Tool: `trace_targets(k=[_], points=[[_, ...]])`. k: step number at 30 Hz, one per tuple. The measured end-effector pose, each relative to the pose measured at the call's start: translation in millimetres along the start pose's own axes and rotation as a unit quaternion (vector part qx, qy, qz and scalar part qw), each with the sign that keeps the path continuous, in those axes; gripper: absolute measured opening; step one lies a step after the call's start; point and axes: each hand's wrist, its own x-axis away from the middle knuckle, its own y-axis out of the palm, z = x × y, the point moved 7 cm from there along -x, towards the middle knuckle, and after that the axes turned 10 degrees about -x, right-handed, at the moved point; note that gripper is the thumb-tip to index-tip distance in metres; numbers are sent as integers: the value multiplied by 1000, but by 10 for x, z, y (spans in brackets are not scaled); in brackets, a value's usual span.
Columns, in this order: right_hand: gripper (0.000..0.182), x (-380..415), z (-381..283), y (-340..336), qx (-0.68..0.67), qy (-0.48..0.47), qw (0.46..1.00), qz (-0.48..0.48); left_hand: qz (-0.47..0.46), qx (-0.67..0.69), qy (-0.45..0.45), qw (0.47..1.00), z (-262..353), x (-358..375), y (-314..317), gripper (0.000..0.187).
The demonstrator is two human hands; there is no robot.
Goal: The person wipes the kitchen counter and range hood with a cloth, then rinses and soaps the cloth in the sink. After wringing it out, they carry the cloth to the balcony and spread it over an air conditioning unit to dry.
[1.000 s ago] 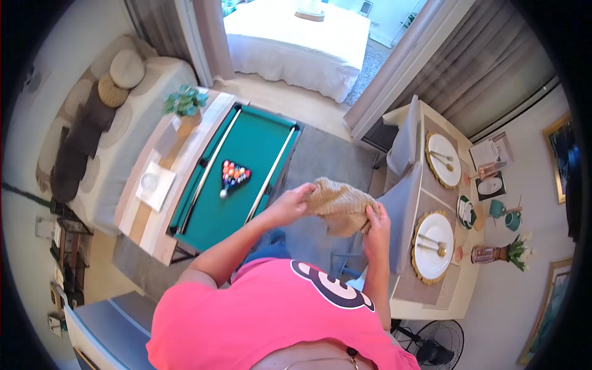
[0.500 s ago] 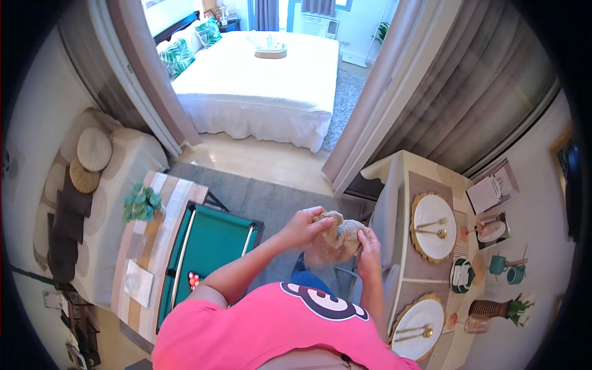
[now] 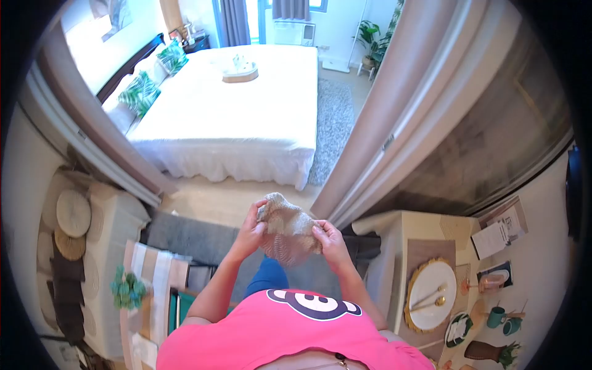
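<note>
A tan, fuzzy piece of cloth [image 3: 286,229], with a thinner, ribbed-looking lower part, is stretched out in front of my body. My left hand [image 3: 251,230] pinches its left edge, thumb on the near side. On the opposite edge, my right hand [image 3: 331,242] grips it between thumb and fingers. The exact kind of cloth item cannot be made out. It hangs in the air above the grey rug [image 3: 185,237], apart from the furniture.
Ahead, a white bed [image 3: 228,117] carries a tray [image 3: 240,75]. Curtains [image 3: 370,123] frame the doorway. To the right stands a table [image 3: 376,225] with a plate [image 3: 431,296] and cutlery; to the left, a sofa [image 3: 114,265] and a leafy plant [image 3: 128,288].
My view has moved forward toward the bed, and most of the small pool table has left view. Both hands still hold the cloth, which is now spread wider and flatter between them.
</note>
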Motion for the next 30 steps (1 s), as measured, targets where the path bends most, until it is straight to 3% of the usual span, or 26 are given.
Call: trace_targets(k=[2, 5, 8, 11, 12, 13, 16, 19, 20, 22, 29, 30], points=[[18, -592, -122, 58, 57, -19, 998, -1, -31, 34, 8, 999, -68, -533, -46, 57], [19, -1510, -220, 189, 8, 14, 1000, -8, -114, 31, -11, 993, -147, -1307, -42, 58], [23, -2227, -548, 349, 90, -14, 996, -7, -144, 87, 94, 981, -19, -2024, 42, 62], [23, -2737, -977, 335, 192, -33, 981, 0, -219, -89, 101, 966, -69, -2831, 107, 66], [22, -2880, -1111, 274, 208, -29, 978, 16, -260, -45, -39, 964, -35, -3047, 160, 58], [22, -3031, -1216, 178, 224, -25, 974, 32, -248, -86, -9, 965, -29, -3300, 245, 54], [24, -3467, -1456, -288, 361, -136, 917, 101, -234, -154, 84, 956, -82, -4086, 564, 43], [23, -3767, -1637, -819, 226, -48, 960, 156, -330, -80, -2, 941, -126, -4645, 954, 47], [23, -3854, -1720, -970, 200, -53, 965, 162, -322, -125, 54, 937, -144, -4861, 1063, 50], [22, -3950, -1748, -1257, 139, -66, 972, 176, -335, -131, 71, 930, -169, -5168, 1266, 47], [25, -3884, -1946, -1989, 23, -62, 937, 342, -414, -74, 64, 905, -239, -6017, 1845, 44], [25, -3802, -1962, -2159, 13, -72, 925, 373, -424, -119, 1, 898, 51, -6100, 1815, 36]])
